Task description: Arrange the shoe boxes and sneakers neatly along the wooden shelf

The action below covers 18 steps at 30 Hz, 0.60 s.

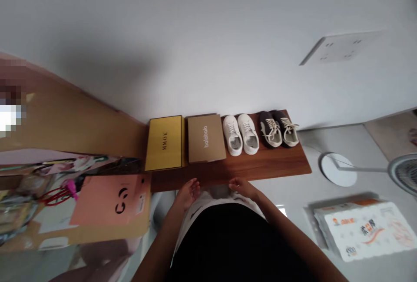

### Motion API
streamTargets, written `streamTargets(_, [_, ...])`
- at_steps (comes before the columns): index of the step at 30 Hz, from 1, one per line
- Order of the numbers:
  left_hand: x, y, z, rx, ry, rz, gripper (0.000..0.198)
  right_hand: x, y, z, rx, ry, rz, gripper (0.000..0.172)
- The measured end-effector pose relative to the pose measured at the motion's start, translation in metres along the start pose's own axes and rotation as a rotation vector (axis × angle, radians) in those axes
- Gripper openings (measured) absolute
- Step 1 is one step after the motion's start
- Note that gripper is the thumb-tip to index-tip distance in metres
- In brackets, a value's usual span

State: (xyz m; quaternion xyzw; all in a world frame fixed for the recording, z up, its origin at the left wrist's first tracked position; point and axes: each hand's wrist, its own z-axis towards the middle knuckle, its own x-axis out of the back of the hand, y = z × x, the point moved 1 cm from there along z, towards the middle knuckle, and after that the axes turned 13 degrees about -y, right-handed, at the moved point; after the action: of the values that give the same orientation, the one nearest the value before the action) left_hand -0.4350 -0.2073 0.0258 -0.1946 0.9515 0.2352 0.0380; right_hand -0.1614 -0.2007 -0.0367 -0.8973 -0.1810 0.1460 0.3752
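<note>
White wall (208,56) backs a low brown wooden table (260,167) that stands on a pale grey floor (293,195), and we look straight down on it. Along the wall side of it sit, from our left, a yellow cardboard box (164,143), a tan cardboard box (206,137) just beside it, a pair of white sneakers (241,134) and a pair of dark lace-up shoes (279,129) with cream laces.

Our left hand (188,191) hangs at the table's front edge, fingers loosely curled and apart, holding nothing. Our right hand (243,187) is level with it, palm down, fingers slack and empty. Both sit near the tan cardboard box, clear of it; whether they touch the table edge we cannot tell.

To our left leans a pink paper bag (110,199). To our right lie a round white fan base (339,169) and a white plastic-wrapped pack (368,230).
</note>
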Motion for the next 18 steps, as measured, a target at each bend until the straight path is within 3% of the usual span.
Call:
streamTargets(4, [0.057,0.046,0.021,-0.074,0.2,-0.359,0.019,-0.04,-0.026,0.047,-0.008,0.084,0.471,0.045])
streamTargets(7, [0.074,0.075,0.041,-0.147,0.272,-0.42,0.022,-0.055,-0.051,0.081,0.006,0.175,0.693,0.043])
streamTargets(10, [0.077,0.087,0.052,-0.19,0.23,-0.458,0.017,-0.068,-0.068,0.102,0.119,0.23,0.741,0.045])
streamTargets(15, [0.081,0.088,0.039,-0.38,0.172,-0.431,0.013,-0.095,-0.084,0.092,0.417,0.541,0.746,0.051])
streamTargets(18, [0.091,0.088,0.017,-0.586,0.233,-0.138,0.017,-0.106,-0.085,0.063,0.555,0.791,0.485,0.064])
